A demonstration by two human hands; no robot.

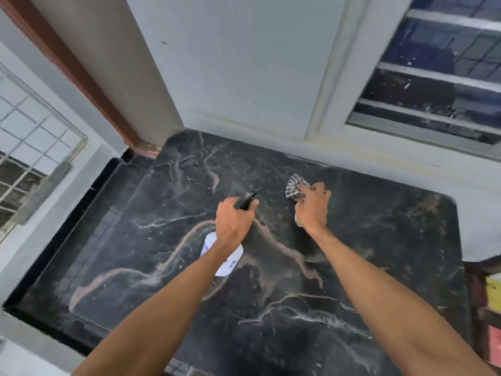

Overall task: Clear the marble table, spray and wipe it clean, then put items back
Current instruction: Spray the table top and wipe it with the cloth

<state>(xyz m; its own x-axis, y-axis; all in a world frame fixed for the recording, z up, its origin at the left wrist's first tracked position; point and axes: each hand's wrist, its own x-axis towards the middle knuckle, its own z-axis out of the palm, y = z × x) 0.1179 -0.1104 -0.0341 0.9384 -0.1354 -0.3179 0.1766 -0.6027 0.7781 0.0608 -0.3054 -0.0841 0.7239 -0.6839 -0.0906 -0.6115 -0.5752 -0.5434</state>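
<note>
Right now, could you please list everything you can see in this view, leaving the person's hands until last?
marble table: one, black with pale veins, fills the middle
spray bottle: one, white body with black head, held above the table's middle
cloth: one, grey-and-white checked, far side of the table
barred window: one, white frame, upper right
wire grille: one, pale, left edge
door frame: one, brown, upper left
left hand: one, grips the spray bottle
right hand: one, grips the cloth

The marble table (379, 253) shows bare surface at left, right and near edge. A wall (230, 63) closes its far side. In the middle, the left hand (233, 221) holding a spray bottle (227, 263) and the right hand (314, 210) gripping a cloth (294, 187) stand in the way.
</note>
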